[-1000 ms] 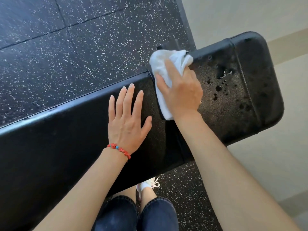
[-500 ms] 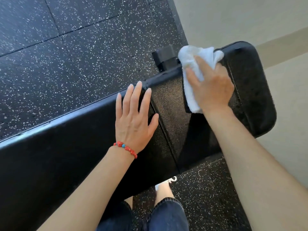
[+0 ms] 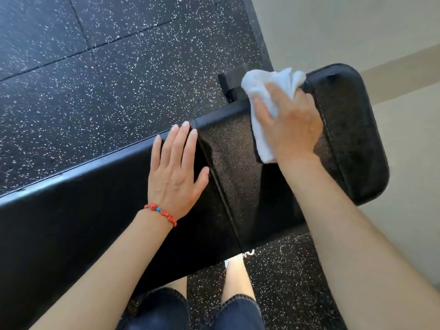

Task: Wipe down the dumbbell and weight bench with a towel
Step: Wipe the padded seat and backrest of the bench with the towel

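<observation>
A black padded weight bench (image 3: 71, 210) runs from lower left to upper right, with a seam between its long pad and its shorter end pad (image 3: 352, 139). My right hand (image 3: 290, 125) presses a crumpled white towel (image 3: 266, 91) onto the end pad near its far edge. My left hand (image 3: 173, 172) lies flat with fingers apart on the long pad, just left of the seam, and wears a red bead bracelet. No dumbbell is in view.
Black speckled rubber floor tiles (image 3: 119, 79) lie beyond and below the bench. A beige floor (image 3: 404, 210) begins at the right. A black frame part (image 3: 231, 84) sticks out behind the bench. My legs in dark jeans (image 3: 190, 313) stand against the near side.
My right hand has swept the towel to the right along the end pad, over the wet spots seen earlier. My left hand has stayed flat on the long pad.
</observation>
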A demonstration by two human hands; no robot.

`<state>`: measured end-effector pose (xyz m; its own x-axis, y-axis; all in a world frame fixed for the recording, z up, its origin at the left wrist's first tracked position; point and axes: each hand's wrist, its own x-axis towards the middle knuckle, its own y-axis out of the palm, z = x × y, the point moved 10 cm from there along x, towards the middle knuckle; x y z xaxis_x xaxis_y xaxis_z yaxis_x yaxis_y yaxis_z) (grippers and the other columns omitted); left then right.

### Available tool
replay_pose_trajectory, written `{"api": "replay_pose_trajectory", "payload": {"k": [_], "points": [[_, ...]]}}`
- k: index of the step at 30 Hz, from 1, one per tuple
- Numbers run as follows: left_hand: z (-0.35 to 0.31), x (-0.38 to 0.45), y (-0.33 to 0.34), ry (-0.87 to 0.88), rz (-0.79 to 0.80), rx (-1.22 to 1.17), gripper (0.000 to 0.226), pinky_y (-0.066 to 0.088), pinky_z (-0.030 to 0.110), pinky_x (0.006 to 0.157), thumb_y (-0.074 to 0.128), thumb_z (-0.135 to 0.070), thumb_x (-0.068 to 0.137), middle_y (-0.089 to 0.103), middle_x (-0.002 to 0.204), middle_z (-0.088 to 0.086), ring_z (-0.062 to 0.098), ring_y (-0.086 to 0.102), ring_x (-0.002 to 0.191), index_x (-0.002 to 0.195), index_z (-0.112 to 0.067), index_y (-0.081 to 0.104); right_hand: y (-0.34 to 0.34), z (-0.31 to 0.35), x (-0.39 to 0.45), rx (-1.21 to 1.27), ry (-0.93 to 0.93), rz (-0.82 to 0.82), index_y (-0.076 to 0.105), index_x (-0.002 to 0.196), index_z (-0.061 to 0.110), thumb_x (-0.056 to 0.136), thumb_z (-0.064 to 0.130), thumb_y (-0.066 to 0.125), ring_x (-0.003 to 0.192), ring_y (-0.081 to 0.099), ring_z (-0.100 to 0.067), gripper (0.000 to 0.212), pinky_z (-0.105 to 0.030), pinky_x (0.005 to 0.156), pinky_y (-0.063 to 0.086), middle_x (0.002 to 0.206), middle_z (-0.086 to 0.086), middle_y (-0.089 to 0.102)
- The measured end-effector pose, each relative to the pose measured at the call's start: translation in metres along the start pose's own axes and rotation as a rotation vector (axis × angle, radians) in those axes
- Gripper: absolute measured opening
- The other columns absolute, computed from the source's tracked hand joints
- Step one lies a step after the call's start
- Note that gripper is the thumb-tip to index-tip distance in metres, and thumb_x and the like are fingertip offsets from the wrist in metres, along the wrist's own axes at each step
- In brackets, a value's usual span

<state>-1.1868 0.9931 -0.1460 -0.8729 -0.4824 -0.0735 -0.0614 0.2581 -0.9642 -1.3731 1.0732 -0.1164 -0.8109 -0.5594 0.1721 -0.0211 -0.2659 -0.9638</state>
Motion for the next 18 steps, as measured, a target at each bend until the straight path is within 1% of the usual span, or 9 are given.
{"api": "replay_pose_trajectory", "payload": {"k": [2, 5, 7, 8, 10, 12, 14, 16, 18], "points": [[0.000, 0.000, -0.001, -0.005, 0.001, 0.007, 0.060, 0.019, 0.053, 0.112, 0.041, -0.033, 0.088, 0.038, 0.143, 0.021, 0.035, 0.031, 0.135, 0.136, 0.003, 0.039, 0.004, 0.009, -0.011, -0.015, 0.010, -0.004, 0.071, 0.096, 0.016, 0.081, 0.040, 0.064, 0.061, 0.056, -0.031, 0.030, -0.029, 0.048, 0.038, 0.069, -0.017, 0.059], [-0.001, 0.000, -0.001, -0.018, -0.003, 0.001, 0.060, 0.017, 0.051, 0.112, 0.041, -0.033, 0.089, 0.037, 0.144, 0.022, 0.035, 0.031, 0.135, 0.135, 0.004, 0.040, 0.009, 0.044, -0.032, -0.033, -0.192, 0.018, 0.070, 0.099, 0.016, 0.085, 0.043, 0.057, 0.056, 0.053, -0.026, 0.033, -0.029, 0.046, 0.039, 0.066, -0.013, 0.058], [-0.004, 0.002, -0.003, -0.023, -0.017, -0.003, 0.060, 0.016, 0.051, 0.113, 0.040, -0.034, 0.090, 0.037, 0.143, 0.023, 0.036, 0.031, 0.135, 0.135, 0.005, 0.040, 0.007, 0.041, -0.032, -0.016, -0.291, 0.002, 0.070, 0.102, 0.018, 0.087, 0.046, 0.053, 0.055, 0.053, -0.025, 0.036, -0.029, 0.046, 0.040, 0.066, -0.012, 0.058], [-0.007, 0.004, -0.004, -0.018, -0.023, -0.002, 0.060, 0.016, 0.051, 0.113, 0.041, -0.035, 0.090, 0.037, 0.143, 0.023, 0.037, 0.030, 0.135, 0.135, 0.004, 0.039, 0.005, 0.030, -0.028, -0.028, -0.296, -0.013, 0.070, 0.103, 0.019, 0.088, 0.048, 0.052, 0.056, 0.053, -0.025, 0.037, -0.028, 0.045, 0.039, 0.066, -0.012, 0.058], [-0.018, 0.009, -0.005, 0.008, -0.033, -0.008, 0.061, 0.016, 0.051, 0.113, 0.041, -0.036, 0.089, 0.036, 0.144, 0.023, 0.036, 0.029, 0.135, 0.136, 0.003, 0.039, -0.002, 0.000, -0.019, -0.079, -0.236, -0.057, 0.069, 0.105, 0.020, 0.087, 0.048, 0.052, 0.056, 0.054, -0.025, 0.038, -0.026, 0.045, 0.036, 0.066, -0.013, 0.058], [-0.032, 0.015, -0.002, 0.050, -0.028, -0.020, 0.061, 0.015, 0.050, 0.113, 0.042, -0.037, 0.089, 0.035, 0.145, 0.022, 0.034, 0.027, 0.136, 0.137, 0.000, 0.039, -0.010, -0.026, -0.016, -0.105, -0.118, -0.103, 0.068, 0.108, 0.020, 0.086, 0.046, 0.055, 0.057, 0.054, -0.026, 0.037, -0.024, 0.047, 0.032, 0.066, -0.013, 0.057], [-0.040, 0.019, 0.002, 0.074, -0.012, -0.019, 0.061, 0.015, 0.050, 0.113, 0.041, -0.038, 0.089, 0.034, 0.146, 0.021, 0.034, 0.027, 0.136, 0.137, -0.001, 0.039, -0.010, -0.032, -0.020, -0.088, -0.025, -0.118, 0.067, 0.110, 0.022, 0.085, 0.045, 0.055, 0.058, 0.053, -0.026, 0.037, -0.024, 0.049, 0.032, 0.068, -0.013, 0.057], [-0.044, 0.020, 0.007, 0.081, 0.007, -0.004, 0.061, 0.015, 0.051, 0.112, 0.041, -0.038, 0.088, 0.035, 0.145, 0.021, 0.035, 0.028, 0.136, 0.137, -0.001, 0.040, -0.008, -0.025, -0.036, -0.062, 0.002, -0.118, 0.066, 0.113, 0.022, 0.086, 0.045, 0.053, 0.058, 0.053, -0.024, 0.037, -0.025, 0.048, 0.037, 0.071, -0.013, 0.058], [-0.045, 0.020, 0.009, 0.080, 0.018, 0.010, 0.062, 0.015, 0.051, 0.112, 0.041, -0.038, 0.088, 0.034, 0.146, 0.021, 0.036, 0.029, 0.136, 0.138, -0.001, 0.039, -0.010, -0.019, -0.066, -0.042, -0.033, -0.092, 0.065, 0.113, 0.021, 0.088, 0.045, 0.052, 0.056, 0.050, -0.023, 0.037, -0.027, 0.047, 0.041, 0.068, -0.012, 0.055]]}}
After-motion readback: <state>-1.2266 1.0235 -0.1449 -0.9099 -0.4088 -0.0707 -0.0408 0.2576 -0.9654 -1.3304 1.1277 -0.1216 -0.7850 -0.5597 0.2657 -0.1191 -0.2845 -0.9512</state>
